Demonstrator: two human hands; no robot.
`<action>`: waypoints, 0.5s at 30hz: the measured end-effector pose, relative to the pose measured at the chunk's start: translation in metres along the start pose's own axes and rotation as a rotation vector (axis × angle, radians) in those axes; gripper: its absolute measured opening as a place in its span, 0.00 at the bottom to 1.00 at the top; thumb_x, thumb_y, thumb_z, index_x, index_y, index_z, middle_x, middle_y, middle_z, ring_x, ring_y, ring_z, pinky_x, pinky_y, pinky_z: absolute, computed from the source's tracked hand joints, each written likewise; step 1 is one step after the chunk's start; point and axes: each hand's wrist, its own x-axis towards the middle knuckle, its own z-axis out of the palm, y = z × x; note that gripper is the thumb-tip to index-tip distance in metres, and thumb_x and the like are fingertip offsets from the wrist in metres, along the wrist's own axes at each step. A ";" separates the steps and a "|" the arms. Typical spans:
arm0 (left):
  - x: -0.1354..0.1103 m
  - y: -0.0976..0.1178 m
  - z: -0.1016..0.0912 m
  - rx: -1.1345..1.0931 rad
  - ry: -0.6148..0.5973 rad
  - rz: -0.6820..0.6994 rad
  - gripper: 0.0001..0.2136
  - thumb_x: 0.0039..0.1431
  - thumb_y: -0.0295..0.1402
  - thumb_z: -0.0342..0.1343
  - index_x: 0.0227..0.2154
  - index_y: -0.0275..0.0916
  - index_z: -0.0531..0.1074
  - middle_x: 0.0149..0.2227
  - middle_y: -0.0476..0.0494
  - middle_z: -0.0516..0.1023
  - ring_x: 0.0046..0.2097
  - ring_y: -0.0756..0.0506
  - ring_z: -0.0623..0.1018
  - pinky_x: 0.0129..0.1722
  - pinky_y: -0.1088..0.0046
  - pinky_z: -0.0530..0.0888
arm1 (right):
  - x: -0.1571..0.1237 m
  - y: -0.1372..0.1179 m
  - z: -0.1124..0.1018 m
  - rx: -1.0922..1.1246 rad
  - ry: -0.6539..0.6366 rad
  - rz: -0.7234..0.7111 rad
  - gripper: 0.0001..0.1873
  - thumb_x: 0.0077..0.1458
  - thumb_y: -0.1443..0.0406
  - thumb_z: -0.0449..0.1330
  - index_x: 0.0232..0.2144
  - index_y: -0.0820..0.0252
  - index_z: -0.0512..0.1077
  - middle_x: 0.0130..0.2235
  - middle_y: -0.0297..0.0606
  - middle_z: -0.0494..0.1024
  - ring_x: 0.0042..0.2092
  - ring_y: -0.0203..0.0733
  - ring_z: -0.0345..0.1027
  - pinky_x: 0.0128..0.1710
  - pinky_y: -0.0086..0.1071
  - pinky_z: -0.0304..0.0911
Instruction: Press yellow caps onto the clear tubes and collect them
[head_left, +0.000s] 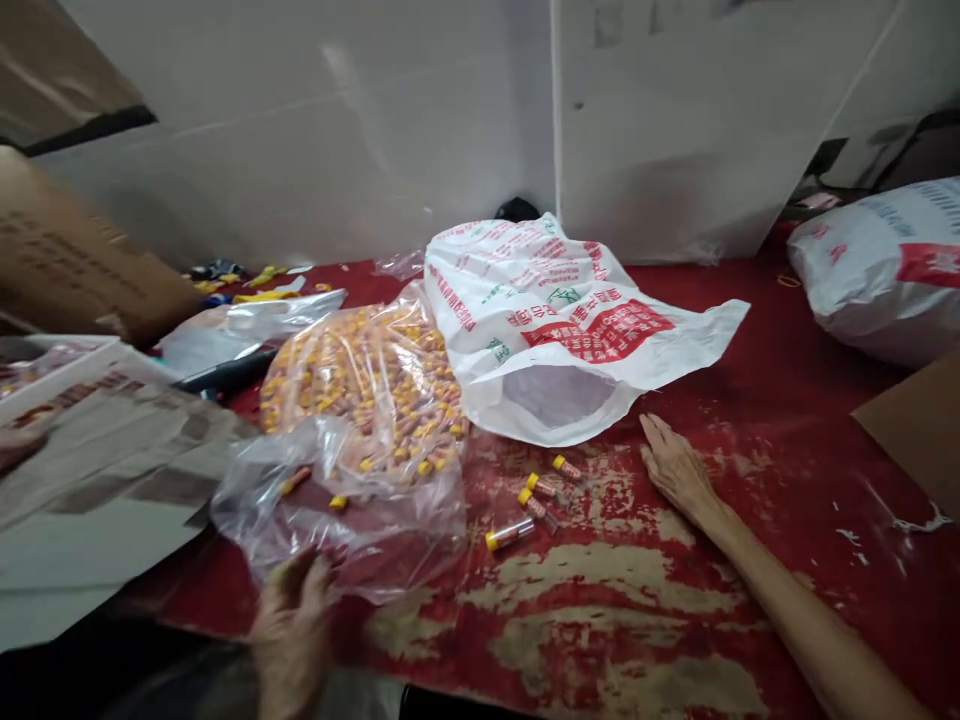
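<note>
My left hand [294, 625] grips the near edge of a clear plastic bag [352, 440] full of small yellow-capped tubes, at the front of the red worn table [675, 600]. My right hand [675, 465] lies flat on the table with fingers stretched out, holding nothing. Between the hands, several loose yellow-capped tubes [536, 495] lie on the table. A white plastic bag with red print [570, 330] lies open just beyond my right hand.
Flattened cardboard and a box [82, 470] sit at the left. A brown carton [67, 260] is at the far left, a full white sack [885, 260] at the far right, a cardboard piece [919, 425] near the right edge. White boards stand behind.
</note>
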 end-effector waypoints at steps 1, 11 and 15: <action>-0.010 -0.002 0.005 0.011 -0.012 -0.001 0.19 0.46 0.46 0.57 0.37 0.37 0.72 0.33 0.45 0.77 0.34 0.44 0.77 0.37 0.63 0.74 | -0.005 -0.012 -0.001 0.050 0.010 -0.041 0.26 0.60 0.68 0.45 0.59 0.70 0.56 0.58 0.54 0.63 0.57 0.51 0.60 0.53 0.43 0.62; -0.034 0.004 0.025 0.017 -0.119 0.203 0.13 0.56 0.35 0.51 0.42 0.38 0.71 0.42 0.40 0.76 0.43 0.43 0.76 0.46 0.62 0.72 | -0.010 -0.070 -0.011 0.591 0.062 -0.029 0.24 0.61 0.59 0.45 0.58 0.55 0.60 0.53 0.45 0.69 0.51 0.48 0.68 0.50 0.43 0.66; -0.023 0.009 0.021 -0.163 -0.042 0.055 0.11 0.54 0.35 0.53 0.39 0.37 0.72 0.40 0.41 0.77 0.43 0.44 0.76 0.46 0.63 0.72 | -0.018 -0.060 -0.018 0.492 0.149 0.108 0.20 0.63 0.56 0.44 0.54 0.48 0.63 0.47 0.42 0.72 0.47 0.53 0.69 0.44 0.52 0.67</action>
